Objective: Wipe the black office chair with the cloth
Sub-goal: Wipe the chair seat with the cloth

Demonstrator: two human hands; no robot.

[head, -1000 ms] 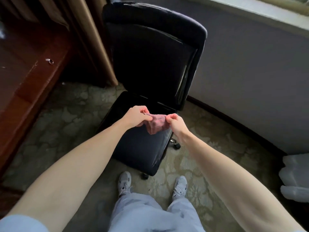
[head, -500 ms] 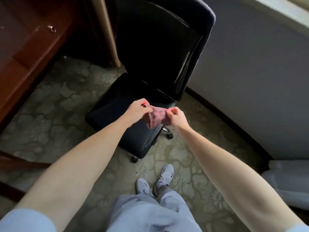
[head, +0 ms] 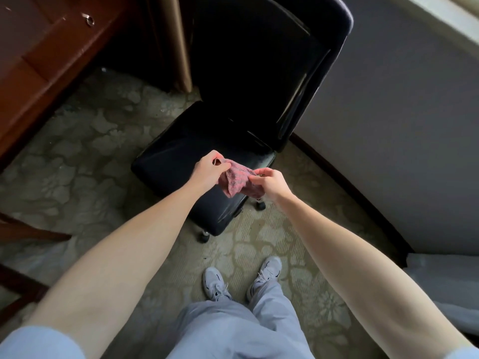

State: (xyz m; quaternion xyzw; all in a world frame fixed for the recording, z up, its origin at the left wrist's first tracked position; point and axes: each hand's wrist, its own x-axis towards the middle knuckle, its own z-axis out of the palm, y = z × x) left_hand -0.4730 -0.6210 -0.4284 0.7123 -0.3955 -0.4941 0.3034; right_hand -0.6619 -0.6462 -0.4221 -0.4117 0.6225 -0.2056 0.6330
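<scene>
A black office chair (head: 181, 156) with a glossy seat and tall backrest stands in front of me, turned toward the left. Over the seat's front right part hangs a small pink cloth (head: 237, 178), held in the air between both hands. My left hand (head: 208, 169) pinches its left edge. My right hand (head: 272, 181) pinches its right edge with thumb and fingers. The cloth sags in loose folds between them and does not touch the seat.
A dark wooden desk (head: 39, 60) with a drawer ring fills the upper left. A grey wall (head: 401, 112) with dark skirting curves along the right. Patterned carpet (head: 85, 156) covers the floor. My feet in grey shoes (head: 215, 283) stand just before the chair's castors. White bedding (head: 445, 278) lies at the right.
My view has tilted down and shifted, so the chair sits higher and the seat shows more fully. Both hands keep the cloth, which now hangs a little looser between them.
</scene>
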